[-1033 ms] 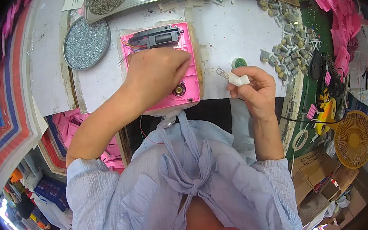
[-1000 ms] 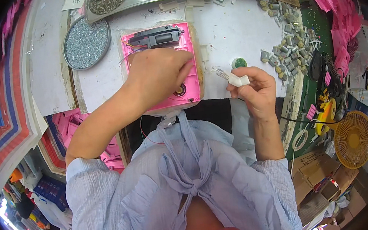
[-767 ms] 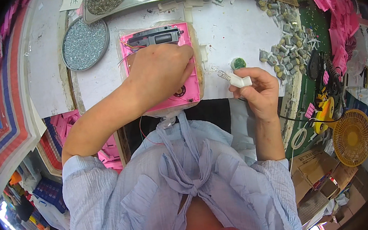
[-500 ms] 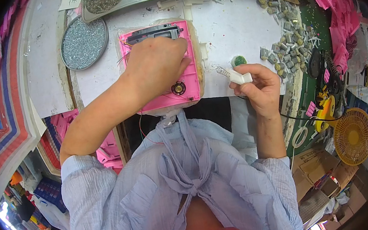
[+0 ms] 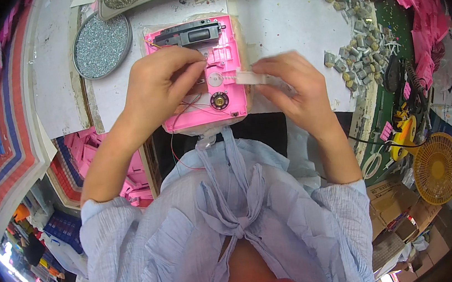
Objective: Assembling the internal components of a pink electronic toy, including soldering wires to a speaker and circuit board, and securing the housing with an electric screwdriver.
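The casing point(image 5: 239, 101) is bright pink, its bar-shaped module point(image 5: 186, 34) black, its small round disc point(image 5: 220, 101) dark with a gold-coloured centre, and the clip-like piece point(image 5: 251, 77) white. The worktop point(image 5: 280, 29) is white, the small cylinders point(image 5: 362, 53) silver-grey with yellowish ends, and the person's top point(image 5: 223, 188) plain pale blue. Red, white and blue stripes pattern the sheet point(image 5: 22, 158); the fan grille point(image 5: 437, 169) is mustard yellow.

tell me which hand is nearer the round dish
Left. The left hand is below and right of the round dish, at the pink casing; the right hand is farther right.
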Motion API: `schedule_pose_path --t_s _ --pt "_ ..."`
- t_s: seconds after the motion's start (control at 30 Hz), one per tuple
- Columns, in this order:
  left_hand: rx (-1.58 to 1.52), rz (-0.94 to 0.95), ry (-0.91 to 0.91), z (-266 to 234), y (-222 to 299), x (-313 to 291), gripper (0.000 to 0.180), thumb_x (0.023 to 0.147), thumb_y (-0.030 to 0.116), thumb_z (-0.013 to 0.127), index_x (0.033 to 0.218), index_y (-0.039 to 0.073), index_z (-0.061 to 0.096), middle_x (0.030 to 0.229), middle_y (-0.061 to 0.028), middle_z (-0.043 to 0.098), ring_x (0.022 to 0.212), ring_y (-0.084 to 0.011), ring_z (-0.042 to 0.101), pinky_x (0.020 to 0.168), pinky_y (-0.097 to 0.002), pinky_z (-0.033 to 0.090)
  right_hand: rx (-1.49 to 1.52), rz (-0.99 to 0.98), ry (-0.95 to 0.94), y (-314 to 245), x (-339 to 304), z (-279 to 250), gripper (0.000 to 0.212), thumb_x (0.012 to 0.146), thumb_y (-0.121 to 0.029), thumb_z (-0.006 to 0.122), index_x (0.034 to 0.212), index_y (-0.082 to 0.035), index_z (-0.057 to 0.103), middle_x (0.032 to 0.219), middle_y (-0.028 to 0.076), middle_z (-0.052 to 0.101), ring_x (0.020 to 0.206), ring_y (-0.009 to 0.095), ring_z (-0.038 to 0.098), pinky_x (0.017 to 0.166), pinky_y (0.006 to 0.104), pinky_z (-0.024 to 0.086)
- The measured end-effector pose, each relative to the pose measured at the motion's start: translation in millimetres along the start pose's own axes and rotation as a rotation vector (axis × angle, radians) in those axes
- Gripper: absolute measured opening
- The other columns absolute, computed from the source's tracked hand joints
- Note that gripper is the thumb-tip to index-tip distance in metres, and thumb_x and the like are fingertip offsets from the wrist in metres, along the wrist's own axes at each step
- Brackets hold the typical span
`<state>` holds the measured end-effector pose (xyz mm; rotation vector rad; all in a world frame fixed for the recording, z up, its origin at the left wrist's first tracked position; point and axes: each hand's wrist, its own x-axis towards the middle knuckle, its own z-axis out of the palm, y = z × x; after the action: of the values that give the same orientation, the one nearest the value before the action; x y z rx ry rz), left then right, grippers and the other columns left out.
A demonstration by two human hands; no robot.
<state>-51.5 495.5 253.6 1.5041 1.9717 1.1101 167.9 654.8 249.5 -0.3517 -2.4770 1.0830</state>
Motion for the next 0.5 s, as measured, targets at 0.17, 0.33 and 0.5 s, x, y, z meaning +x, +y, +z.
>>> schedule_pose_path --t_s 0.17,0.33,0.5 --pt "0.012 0.067 0.215 20 -12 -17 0.011 0.086 0.007 0.075 0.094 0.001 0.072 0.083 -0.0118 0.071 0.073 -0.0277 0.069 0.066 -0.0349 0.054 -0.205 -0.187 -0.114 -3 25 3 0.029 0.07 -0.011 0.08 0.098 -0.007 0.072 0.097 0.006 0.065 0.092 0.029 0.059 0.077 0.0388 0.052" --pt "0.009 0.103 0.246 26 -16 -17 0.01 0.085 0.007 0.076 0.092 0.002 0.071 0.08 -0.0099 0.07 0.071 -0.0267 0.068 0.064 -0.035 0.053 -0.35 -0.366 -0.243 -20 47 2 0.029 0.067 -0.01 0.078 0.094 -0.007 0.07 0.096 0.006 0.063 0.088 0.027 0.058 0.076 0.0387 0.052" --pt "0.021 0.102 0.227 26 -15 -17 0.01 0.085 0.009 0.077 0.092 0.004 0.071 0.076 -0.0078 0.069 0.068 -0.025 0.067 0.061 -0.0346 0.052 -0.191 -0.337 -0.241 -5 53 6 0.031 0.068 -0.007 0.079 0.097 -0.006 0.071 0.097 0.006 0.064 0.09 0.027 0.06 0.077 0.0385 0.052"
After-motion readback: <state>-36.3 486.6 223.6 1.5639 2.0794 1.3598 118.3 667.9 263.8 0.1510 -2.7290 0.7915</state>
